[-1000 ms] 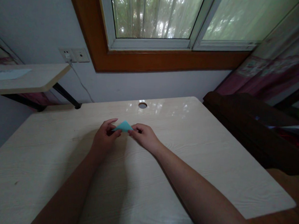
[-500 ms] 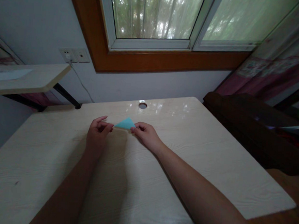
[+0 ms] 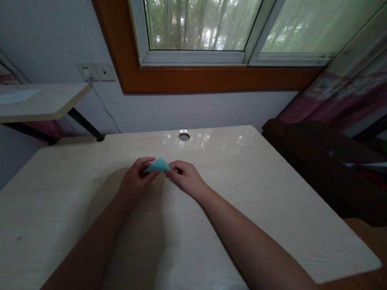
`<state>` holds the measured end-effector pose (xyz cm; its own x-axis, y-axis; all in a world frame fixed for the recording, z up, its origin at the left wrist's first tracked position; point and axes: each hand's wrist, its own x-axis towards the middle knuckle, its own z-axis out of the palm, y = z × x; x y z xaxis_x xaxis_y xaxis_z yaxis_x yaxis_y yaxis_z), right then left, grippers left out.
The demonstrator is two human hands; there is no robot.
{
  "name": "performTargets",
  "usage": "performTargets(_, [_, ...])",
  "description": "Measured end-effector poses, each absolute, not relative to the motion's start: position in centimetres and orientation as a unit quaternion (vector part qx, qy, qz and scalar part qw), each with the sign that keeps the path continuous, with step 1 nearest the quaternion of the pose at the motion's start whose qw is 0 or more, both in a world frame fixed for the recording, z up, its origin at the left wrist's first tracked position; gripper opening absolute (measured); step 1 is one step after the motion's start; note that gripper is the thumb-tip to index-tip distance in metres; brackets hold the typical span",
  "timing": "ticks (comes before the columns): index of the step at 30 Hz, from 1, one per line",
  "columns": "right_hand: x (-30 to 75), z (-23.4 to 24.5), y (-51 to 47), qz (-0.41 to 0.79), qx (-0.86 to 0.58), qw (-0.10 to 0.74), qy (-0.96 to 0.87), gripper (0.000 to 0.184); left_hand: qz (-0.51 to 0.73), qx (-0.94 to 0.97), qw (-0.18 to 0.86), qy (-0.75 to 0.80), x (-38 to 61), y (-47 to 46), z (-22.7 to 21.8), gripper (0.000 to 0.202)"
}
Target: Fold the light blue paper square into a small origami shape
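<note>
A small turquoise paper triangle is held just above the pale wooden desk, near its middle. My left hand pinches the triangle's left corner with closed fingers. My right hand pinches its right corner, fingers curled. Both forearms reach in from the bottom of the view.
A round cable hole sits at the desk's far edge below the window. A side shelf juts out at the left, under a wall socket with a cord. Dark wooden furniture and a curtain stand at the right.
Half a second ago my left hand was off the paper, to its left. It has come back and taken hold of the left corner; the paper has dropped slightly.
</note>
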<state>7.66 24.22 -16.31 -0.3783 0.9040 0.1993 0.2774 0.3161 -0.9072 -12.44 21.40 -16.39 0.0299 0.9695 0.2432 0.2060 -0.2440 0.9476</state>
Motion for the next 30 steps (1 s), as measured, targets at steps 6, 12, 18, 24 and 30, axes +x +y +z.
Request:
performTargets(6, [7.8,-16.09,24.06,0.386,-0.4,0.37,-0.745,0.021,0.483,0.622,0.366,0.496,-12.47,21.34,-16.33,0.043])
performTargets(12, [7.6,-15.9,23.9,0.358,-0.395,0.36,-0.766,0.018,0.465,0.65,0.314,0.513,-12.25,21.19,-16.32,0.041])
performTargets(18, [7.55,-15.8,23.77,0.337,-0.384,0.353,-0.784,0.017,0.444,0.676,0.286,0.513,-11.99,21.03,-16.21,0.039])
performTargets(24, [7.55,-15.87,23.79,0.333,-0.391,0.358,-0.78,0.017,0.443,0.677,0.285,0.514,-11.86,20.91,-16.09,0.039])
performTargets(30, [7.62,-16.23,23.87,0.37,-0.416,0.385,-0.736,0.012,0.478,0.635,0.326,0.511,-12.14,21.16,-16.13,0.043])
